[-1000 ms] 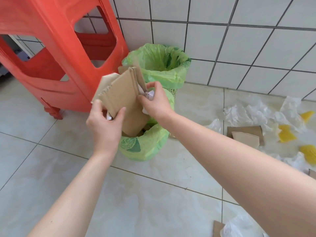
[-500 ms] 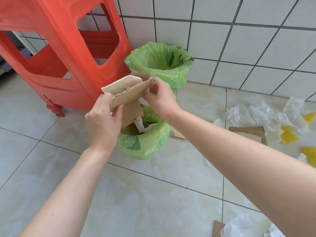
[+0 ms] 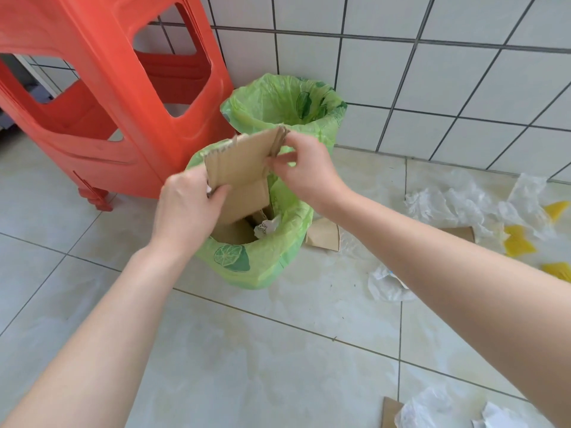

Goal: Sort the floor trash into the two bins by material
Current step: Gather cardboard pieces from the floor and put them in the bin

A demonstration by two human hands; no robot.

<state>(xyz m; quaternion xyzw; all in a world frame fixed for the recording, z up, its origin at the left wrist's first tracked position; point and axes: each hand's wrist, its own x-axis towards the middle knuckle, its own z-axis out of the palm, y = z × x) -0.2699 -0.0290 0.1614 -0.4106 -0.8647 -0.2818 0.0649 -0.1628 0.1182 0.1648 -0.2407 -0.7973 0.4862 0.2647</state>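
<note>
Two bins lined with green bags stand by the tiled wall: the near bin and the far bin behind it. My left hand and my right hand both grip a stack of brown cardboard pieces, held tilted over the near bin's mouth. Its lower end dips inside the bin. More cardboard and a crumpled white scrap lie inside that bin. The far bin's inside looks empty from here.
A red plastic stool stands left of the bins. On the floor to the right lie clear plastic wrappers, yellow scraps and cardboard pieces. More cardboard and plastic lie bottom right.
The cardboard stack has been turned and lowered into the near bin's mouth. Both hands moved down with it and keep their grip. The view shifted slightly.
</note>
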